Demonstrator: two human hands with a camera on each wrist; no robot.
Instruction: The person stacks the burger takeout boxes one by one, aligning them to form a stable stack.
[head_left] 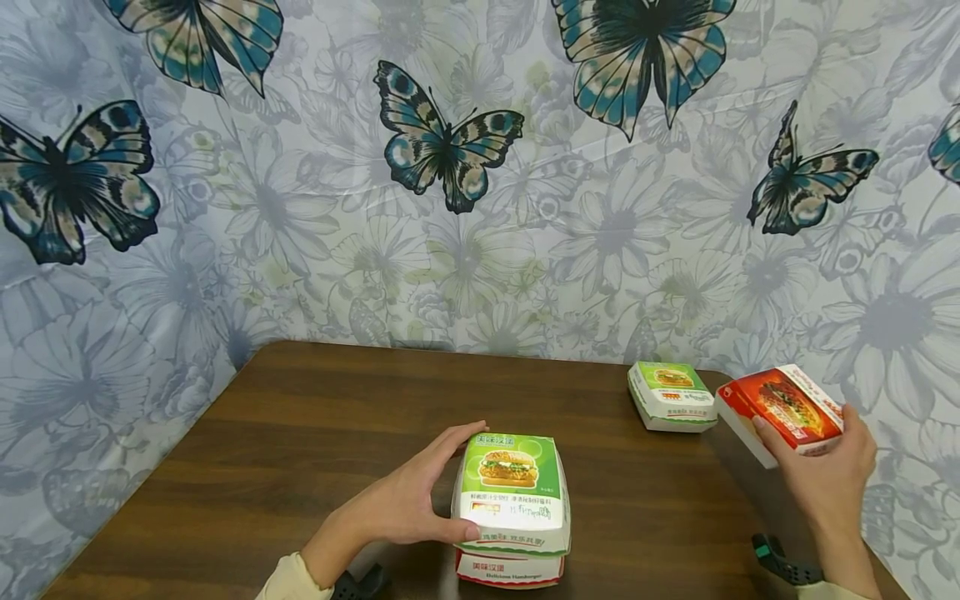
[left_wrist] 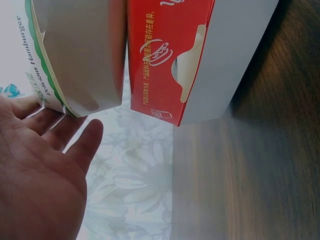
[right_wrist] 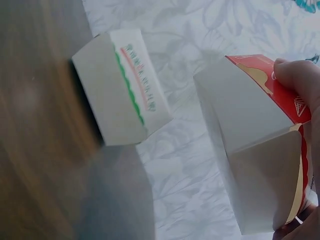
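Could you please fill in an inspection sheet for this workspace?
Surface: brown wood-grain table.
Job's things: upper green-and-white box stacked on lower red-and-white box; far green-and-white box stands toward the back right; lifted red box is held tilted, off the table.
Clutter: nothing seen.
Hands: left hand holds the upper green-and-white box; right hand grips the lifted red box.
Cables: nothing seen.
Surroundings: pale floral backdrop with blue butterflies.

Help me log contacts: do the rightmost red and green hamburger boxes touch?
Apart: the right wrist view shows backdrop between the red hamburger box and the green one.
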